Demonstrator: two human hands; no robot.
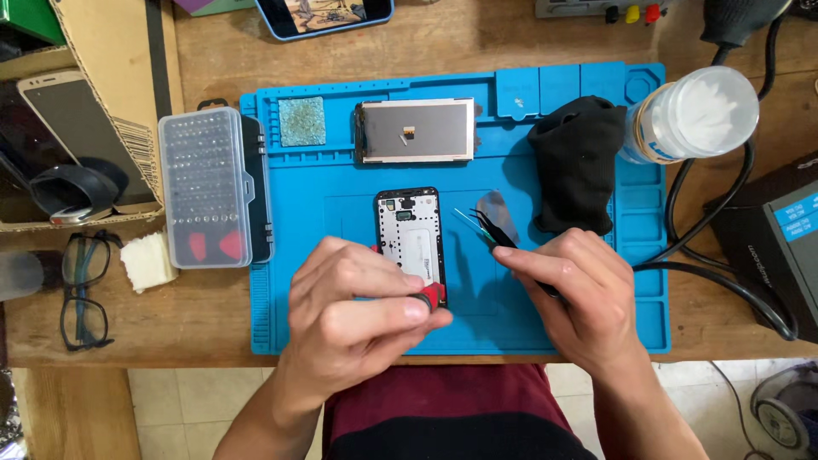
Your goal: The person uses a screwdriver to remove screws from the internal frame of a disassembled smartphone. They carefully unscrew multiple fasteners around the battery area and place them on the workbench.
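Observation:
An opened phone body (409, 232) with a black frame and white inner plate lies upright in the middle of the blue work mat (341, 196). My left hand (349, 315) grips a red and black screwdriver (430, 296) at the phone's lower right corner. My right hand (579, 298) holds black tweezers (494, 237), their tips pointing up-left, just right of the phone. A thin grey pick (498, 213) and a blue-green tool (467, 220) lie beside the tweezer tips.
On the mat's far side lie a detached screen (416, 130), a green pad (302, 121) and a black cloth (579, 162). A bit case (209, 187) stands left. Glasses (83, 290), a cardboard box with a phone (68, 128), a swab jar (694, 115) and cables (724, 273) surround it.

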